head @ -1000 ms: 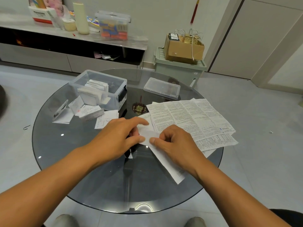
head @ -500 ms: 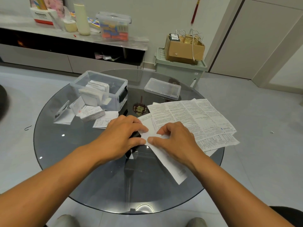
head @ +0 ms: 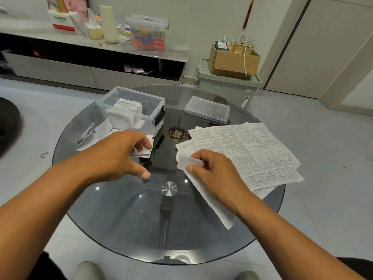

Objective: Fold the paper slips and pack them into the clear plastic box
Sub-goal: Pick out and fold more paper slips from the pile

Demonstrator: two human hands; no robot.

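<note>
My right hand (head: 216, 176) pinches the folded top end of a long white paper slip (head: 214, 205), which trails toward the table's near edge. My left hand (head: 119, 156) has drawn away to the left. Its fingers hang loosely bent over a small folded slip (head: 149, 147) lying on the glass, with the thumb held apart. The clear plastic box (head: 161, 102) stands open at the back left, with several folded slips (head: 129, 105) upright inside. More folded slips (head: 101, 130) lie in front of the box, partly hidden by my left hand.
A stack of unfolded printed sheets (head: 246, 150) covers the right side of the round glass table (head: 121, 229). The box's clear lid (head: 207, 110) lies behind the sheets. A red and gold ornament (head: 177, 134) shows under the glass.
My hands were together, creasing the slip at the middle. The left hand has let go and moved left over the loose folded slip. The right hand keeps hold of the long slip.
</note>
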